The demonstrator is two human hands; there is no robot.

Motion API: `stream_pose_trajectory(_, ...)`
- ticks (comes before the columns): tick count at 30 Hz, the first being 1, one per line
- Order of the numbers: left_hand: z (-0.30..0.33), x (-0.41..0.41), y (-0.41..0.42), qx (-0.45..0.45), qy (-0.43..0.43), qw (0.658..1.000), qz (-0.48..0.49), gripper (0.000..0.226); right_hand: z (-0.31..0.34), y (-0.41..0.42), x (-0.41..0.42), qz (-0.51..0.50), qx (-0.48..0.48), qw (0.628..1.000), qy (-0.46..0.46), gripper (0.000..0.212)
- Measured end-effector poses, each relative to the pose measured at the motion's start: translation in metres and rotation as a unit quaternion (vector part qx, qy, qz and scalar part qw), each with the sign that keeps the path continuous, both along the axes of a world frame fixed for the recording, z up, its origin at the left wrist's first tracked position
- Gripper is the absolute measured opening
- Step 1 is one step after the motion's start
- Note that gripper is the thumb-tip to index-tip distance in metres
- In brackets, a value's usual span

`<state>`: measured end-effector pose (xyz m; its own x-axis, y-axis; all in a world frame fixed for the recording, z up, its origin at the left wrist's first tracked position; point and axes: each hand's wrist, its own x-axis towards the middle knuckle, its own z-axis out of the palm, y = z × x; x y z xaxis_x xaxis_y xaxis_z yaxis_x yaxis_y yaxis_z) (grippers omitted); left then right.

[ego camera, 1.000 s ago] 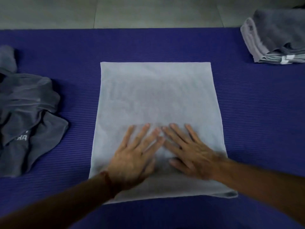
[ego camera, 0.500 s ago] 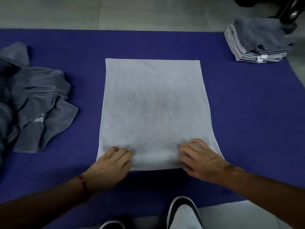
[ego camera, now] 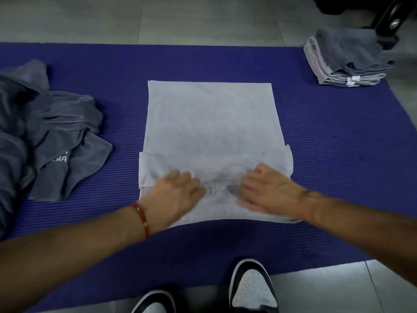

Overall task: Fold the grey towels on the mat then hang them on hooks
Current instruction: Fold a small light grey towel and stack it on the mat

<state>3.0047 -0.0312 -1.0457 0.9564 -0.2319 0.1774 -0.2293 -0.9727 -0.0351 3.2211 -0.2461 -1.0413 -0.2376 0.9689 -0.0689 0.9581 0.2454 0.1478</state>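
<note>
Two black-and-white shoes (ego camera: 252, 288) at the near edge, toes at the edge of the blue ribbed mat (ego camera: 338, 154), which lies on a tiled floor (ego camera: 180, 19).

Left hand (ego camera: 173, 195), red thread bracelet (ego camera: 142, 219) on the wrist, and right hand (ego camera: 268, 193) both sit on the near part of the pale grey towel (ego camera: 209, 118). Near edge of the towel is turned over away from the person, forming a band across the width; both hands are on or at that band. Hands are motion-blurred. Each grip: fingers look curled onto the cloth, but pinching versus pressing down can't be told, fingertips partly hidden by fabric.

Towel lies mid-mat, flat, rectangular, far half smooth and uncovered. Judgement: thin, light, soft, no stiffness, so it will sag and crease wherever unsupported; ribbed mat likely gives some friction, so layers underneath stay put. Best to hold at the two outer corners of the folded band, not mid-edge, to keep the edge straight and square when carried to the far edge. Fold looks partway, hanging not started.

Left side of mat: rumpled dark grey pile (ego camera: 52, 132), unfolded, white lettering partly visible. Far right corner: folded stack (ego camera: 347, 59) of grey towels, well apart from the working towel. Dark object beyond it, unclear. No hooks visible.
</note>
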Motion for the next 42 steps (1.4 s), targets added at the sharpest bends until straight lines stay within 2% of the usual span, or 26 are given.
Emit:
stream_pose_trajectory(2,-0.024,-0.027,-0.014,0.019,0.074,0.996,-0.038,0.023,-0.016,-0.016,-0.019,0.035,0.001,0.999,0.012,0.022)
stream_pose_trajectory(5,-0.047,-0.046,-0.014,0.036,0.138,0.99,-0.01,0.027,-0.031,-0.031,-0.023,-0.011,0.002,1.0,0.021,0.025)
stream_pose_trajectory(9,-0.041,-0.051,-0.015,0.061,0.132,0.989,-0.009,0.024,-0.042,-0.041,-0.029,-0.033,0.003,0.999,0.035,0.016)
stream_pose_trajectory(12,-0.034,-0.049,-0.016,0.044,0.119,0.992,-0.021,0.024,-0.044,-0.043,-0.037,-0.072,0.017,0.995,0.06,0.036)
stream_pose_trajectory(14,-0.035,-0.05,-0.015,0.032,0.103,0.994,-0.028,0.018,-0.043,-0.044,-0.039,-0.092,0.048,0.989,0.1,0.034)
stream_pose_trajectory(15,-0.035,-0.053,-0.015,0.032,0.098,0.994,-0.034,0.007,-0.043,-0.046,-0.041,-0.091,0.056,0.987,0.119,0.032)
stream_pose_trajectory(16,-0.037,-0.056,-0.014,0.031,0.087,0.995,-0.036,0.008,-0.042,-0.05,-0.042,-0.081,0.048,0.987,0.129,0.03)
stream_pose_trajectory(19,-0.042,-0.066,-0.015,0.046,0.05,0.997,-0.024,0.054,-0.041,-0.063,-0.045,-0.054,0.0,0.989,0.136,0.025)
stream_pose_trajectory(21,-0.044,-0.071,-0.015,0.041,0.074,0.996,-0.013,0.069,-0.04,-0.07,-0.043,-0.074,-0.014,0.988,0.138,0.029)
stream_pose_trajectory(23,-0.046,-0.074,-0.014,0.033,0.108,0.994,-0.006,0.072,-0.039,-0.077,-0.036,-0.096,-0.023,0.986,0.132,0.033)
stream_pose_trajectory(26,-0.05,-0.084,-0.011,0.008,0.137,0.991,0.001,0.069,-0.04,-0.103,-0.023,-0.119,-0.057,0.987,0.096,0.04)
stream_pose_trajectory(28,-0.046,-0.09,-0.006,-0.016,0.132,0.991,-0.016,0.052,-0.039,-0.122,-0.012,-0.137,-0.072,0.983,0.098,0.04)
stream_pose_trajectory(29,-0.042,-0.091,-0.002,-0.039,0.121,0.992,-0.012,0.039,-0.036,-0.127,-0.008,-0.148,-0.077,0.98,0.11,0.034)
stream_pose_trajectory(31,-0.029,-0.081,0.012,-0.095,0.085,0.99,0.059,0.03,-0.027,-0.12,0.001,-0.191,-0.061,0.968,0.15,0.018)
stream_pose_trajectory(33,-0.016,-0.058,0.031,-0.109,0.059,0.979,0.162,0.028,-0.02,-0.096,0.014,-0.271,0.015,0.946,0.178,0.013)
stream_pose_trajectory(35,-0.012,-0.031,0.054,-0.09,0.046,0.965,0.24,0.035,-0.019,-0.065,0.034,-0.378,0.098,0.905,0.166,0.026)
stream_pose_trajectory(37,-0.014,-0.007,0.072,-0.113,0.093,0.943,0.299,0.05,-0.021,-0.037,0.052,-0.468,0.096,0.862,0.17,0.044)
stream_pose_trajectory(39,-0.015,0.008,0.082,-0.204,0.17,0.892,0.367,0.066,-0.023,-0.018,0.065,-0.55,0.043,0.793,0.259,0.061)
stream_pose_trajectory(41,-0.015,0.014,0.086,-0.295,0.231,0.816,0.44,0.077,-0.023,-0.009,0.073,-0.608,0.031,0.707,0.359,0.064)
stream_pose_trajectory(42,-0.012,0.015,0.086,-0.331,0.231,0.788,0.464,0.075,-0.021,-0.009,0.075,-0.618,0.039,0.67,0.411,0.061)
